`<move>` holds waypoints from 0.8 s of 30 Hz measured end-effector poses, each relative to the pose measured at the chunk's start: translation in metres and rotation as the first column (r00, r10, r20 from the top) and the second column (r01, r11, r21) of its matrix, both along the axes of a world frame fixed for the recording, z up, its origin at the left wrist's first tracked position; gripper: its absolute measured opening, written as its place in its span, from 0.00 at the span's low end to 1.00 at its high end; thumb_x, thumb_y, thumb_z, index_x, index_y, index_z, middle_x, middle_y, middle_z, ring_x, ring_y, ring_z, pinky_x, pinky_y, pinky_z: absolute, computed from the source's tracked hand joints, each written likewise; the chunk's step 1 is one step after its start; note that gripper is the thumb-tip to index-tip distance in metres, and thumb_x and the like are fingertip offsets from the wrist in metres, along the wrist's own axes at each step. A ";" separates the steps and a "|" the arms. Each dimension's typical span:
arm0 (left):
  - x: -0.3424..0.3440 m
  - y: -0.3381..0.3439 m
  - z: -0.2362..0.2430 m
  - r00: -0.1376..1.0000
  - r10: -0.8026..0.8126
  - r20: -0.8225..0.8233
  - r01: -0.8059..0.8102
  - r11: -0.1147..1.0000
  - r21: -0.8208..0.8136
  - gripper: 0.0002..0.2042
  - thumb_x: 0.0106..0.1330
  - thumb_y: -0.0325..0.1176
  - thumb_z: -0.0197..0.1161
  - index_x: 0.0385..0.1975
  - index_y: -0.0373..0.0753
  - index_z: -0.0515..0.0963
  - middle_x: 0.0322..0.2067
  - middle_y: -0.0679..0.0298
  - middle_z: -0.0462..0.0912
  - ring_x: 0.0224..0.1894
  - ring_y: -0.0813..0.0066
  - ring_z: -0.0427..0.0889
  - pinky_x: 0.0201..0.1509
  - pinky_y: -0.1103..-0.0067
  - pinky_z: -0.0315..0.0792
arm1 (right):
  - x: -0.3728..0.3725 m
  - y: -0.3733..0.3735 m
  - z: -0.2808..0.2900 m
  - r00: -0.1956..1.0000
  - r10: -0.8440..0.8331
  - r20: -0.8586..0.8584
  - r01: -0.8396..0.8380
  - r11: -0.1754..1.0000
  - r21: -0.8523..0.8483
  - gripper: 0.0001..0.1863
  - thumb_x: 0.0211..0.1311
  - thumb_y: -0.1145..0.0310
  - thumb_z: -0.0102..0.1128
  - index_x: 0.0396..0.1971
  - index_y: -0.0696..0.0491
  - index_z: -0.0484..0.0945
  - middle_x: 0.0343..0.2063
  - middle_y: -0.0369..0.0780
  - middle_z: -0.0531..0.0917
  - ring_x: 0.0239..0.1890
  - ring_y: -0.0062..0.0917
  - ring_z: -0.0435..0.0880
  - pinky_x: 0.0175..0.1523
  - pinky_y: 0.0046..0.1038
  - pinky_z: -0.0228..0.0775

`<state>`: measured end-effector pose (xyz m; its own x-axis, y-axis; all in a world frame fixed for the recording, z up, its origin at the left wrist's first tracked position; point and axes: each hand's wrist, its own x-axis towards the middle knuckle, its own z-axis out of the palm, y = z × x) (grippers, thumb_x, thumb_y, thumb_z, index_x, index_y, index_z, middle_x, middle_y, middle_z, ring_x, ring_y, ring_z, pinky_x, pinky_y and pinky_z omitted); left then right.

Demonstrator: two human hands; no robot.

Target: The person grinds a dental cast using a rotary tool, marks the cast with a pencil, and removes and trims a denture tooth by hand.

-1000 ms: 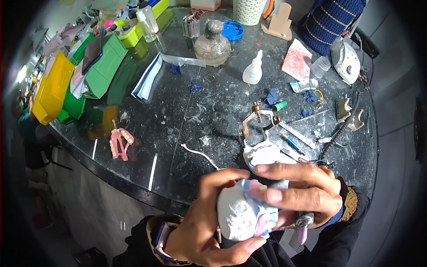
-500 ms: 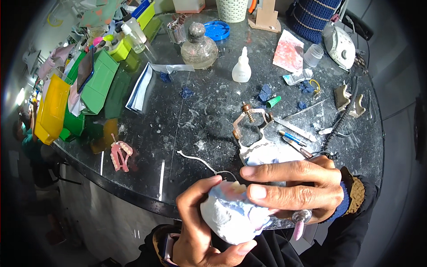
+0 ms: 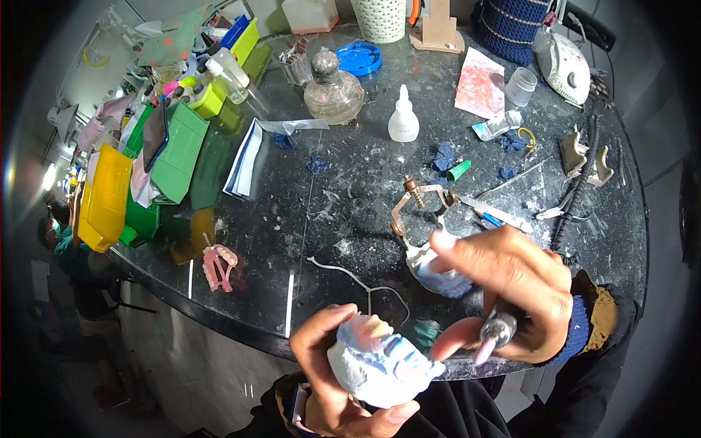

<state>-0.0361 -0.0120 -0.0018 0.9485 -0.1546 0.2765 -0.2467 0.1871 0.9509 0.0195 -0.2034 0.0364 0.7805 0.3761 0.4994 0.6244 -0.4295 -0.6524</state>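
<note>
My left hand (image 3: 321,376) is wrapped round a white and blue plaster dental cast (image 3: 376,369), fingers on one side and thumb beneath. Tooth-coloured and pink material shows on the cast's upper part. In my right hand (image 3: 522,288) is a rotary handpiece (image 3: 501,325) with a pink grinding tip (image 3: 483,352) pointing down, just right of the cast and apart from it. That hand's forefinger is stretched out and slightly blurred. Beyond it stands a metal articulator (image 3: 413,196) with plaster (image 3: 439,276) on it, partly hidden by the fingers.
A pink denture piece (image 3: 219,267) lies at the left. A white cord (image 3: 343,270) runs near the cast. Farther off stand a glass burner (image 3: 334,98), a white dropper bottle (image 3: 403,120) and green (image 3: 175,157) and yellow bins (image 3: 106,197). The handpiece's black cable (image 3: 577,197) lies at the right.
My right hand has lifted off the cast and moved right, its fingers no longer on it. The cast stays in my left hand, its upper side now uncovered. The whole view has shifted slightly.
</note>
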 end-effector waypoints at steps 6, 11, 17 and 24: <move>0.004 0.011 -0.023 0.988 0.032 0.149 -0.042 0.997 0.061 0.41 0.50 0.45 0.63 0.59 0.31 0.49 0.44 0.55 0.67 0.37 0.69 0.72 0.35 0.80 0.70 | 0.001 -0.011 -0.005 0.998 -0.047 0.037 0.049 0.998 -0.045 0.54 0.29 0.45 0.72 0.55 0.65 0.62 0.24 0.38 0.74 0.26 0.18 0.75 0.21 0.15 0.57; -0.001 -0.013 0.009 0.921 0.336 -0.198 -0.348 0.937 -0.030 0.49 0.41 0.52 0.70 0.57 0.35 0.48 0.35 0.57 0.64 0.25 0.72 0.69 0.21 0.76 0.71 | 0.000 -0.004 -0.005 0.999 -0.037 0.004 0.037 0.998 0.057 0.57 0.26 0.46 0.72 0.57 0.64 0.58 0.39 0.43 0.70 0.34 0.17 0.73 0.20 0.12 0.58; 0.001 -0.010 0.003 0.953 0.256 -0.161 -0.263 0.965 -0.021 0.48 0.42 0.54 0.70 0.57 0.36 0.47 0.37 0.58 0.62 0.26 0.72 0.68 0.20 0.75 0.71 | 0.006 -0.014 -0.007 0.999 -0.041 -0.031 0.042 0.999 0.017 0.58 0.26 0.47 0.72 0.58 0.64 0.55 0.43 0.43 0.66 0.36 0.18 0.72 0.20 0.13 0.61; 0.004 -0.011 0.002 0.980 0.099 -0.174 -0.126 0.981 -0.148 0.45 0.43 0.40 0.69 0.58 0.33 0.47 0.37 0.55 0.69 0.32 0.70 0.74 0.33 0.75 0.74 | 0.007 -0.020 0.002 0.919 -0.391 0.050 0.327 0.826 0.459 0.57 0.38 0.40 0.68 0.59 0.56 0.46 0.47 0.49 0.64 0.35 0.21 0.73 0.20 0.13 0.68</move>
